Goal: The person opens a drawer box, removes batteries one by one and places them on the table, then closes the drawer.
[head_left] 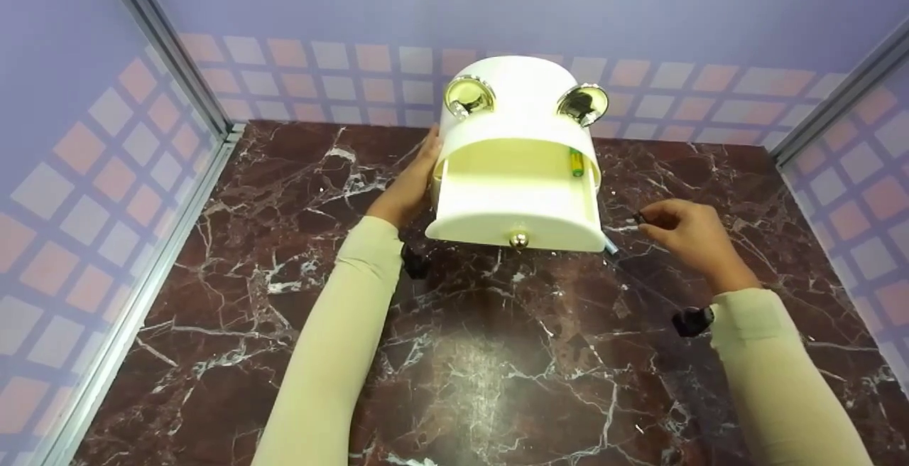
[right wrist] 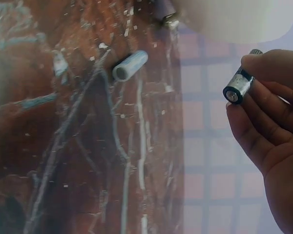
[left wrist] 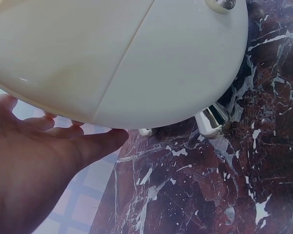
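A cream box with a curved top stands on the marble surface, its drawer pulled out and tipped forward a little in view. Inside the drawer, at the right, lies a green and yellow battery. My left hand rests against the box's left side, thumb and fingers spread along the curved wall. To the right of the drawer, my right hand pinches a small dark battery between thumb and fingers. Below the drawer's right corner, a light blue battery lies on the marble.
Two round shiny ornaments, a left one and a right one, stick out from the box top. A round metal knob sits on the drawer front. Metal feet hold the box up. Patterned panels enclose the surface.
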### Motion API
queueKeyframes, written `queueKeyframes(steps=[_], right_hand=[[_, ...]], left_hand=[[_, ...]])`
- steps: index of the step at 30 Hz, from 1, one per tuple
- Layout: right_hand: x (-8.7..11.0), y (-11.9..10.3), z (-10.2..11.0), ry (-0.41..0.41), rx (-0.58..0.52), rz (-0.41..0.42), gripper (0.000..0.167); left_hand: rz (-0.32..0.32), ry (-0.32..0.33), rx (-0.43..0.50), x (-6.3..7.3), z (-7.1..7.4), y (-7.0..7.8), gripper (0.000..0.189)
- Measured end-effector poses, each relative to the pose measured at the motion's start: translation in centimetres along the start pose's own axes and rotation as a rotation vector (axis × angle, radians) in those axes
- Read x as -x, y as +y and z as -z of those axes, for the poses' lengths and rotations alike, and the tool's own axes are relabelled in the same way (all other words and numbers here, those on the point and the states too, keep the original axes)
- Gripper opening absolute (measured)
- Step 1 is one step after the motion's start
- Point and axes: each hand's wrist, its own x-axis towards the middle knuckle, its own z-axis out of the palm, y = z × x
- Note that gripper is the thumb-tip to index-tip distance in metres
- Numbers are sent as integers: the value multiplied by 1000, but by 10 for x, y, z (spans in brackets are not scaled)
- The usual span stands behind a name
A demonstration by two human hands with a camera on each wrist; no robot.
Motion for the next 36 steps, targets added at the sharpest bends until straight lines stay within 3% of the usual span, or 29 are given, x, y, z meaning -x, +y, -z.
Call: queueKeyframes(steps=[3, 12, 19, 28, 32, 36], right_hand=[[1, 4, -5, -21, 5, -38, 24], [1, 14, -22, -32, 14, -63, 23], [4, 22, -32, -59, 7, -87, 25], [6, 34, -43, -90, 15, -95, 24], [7, 35, -45, -87, 26, -95, 23], [9, 36, -48, -87, 29, -101, 23]], left_hand=[[3, 0, -1, 1, 0, 2, 63], [-17, 14, 32, -14, 6, -20, 64], [-20, 25, 48, -15, 6, -23, 65], [-28, 57, -17, -16, 5, -21, 65], [-49, 55, 0, -16, 3, -22, 63], [-96, 52, -46, -13, 3, -25, 70]])
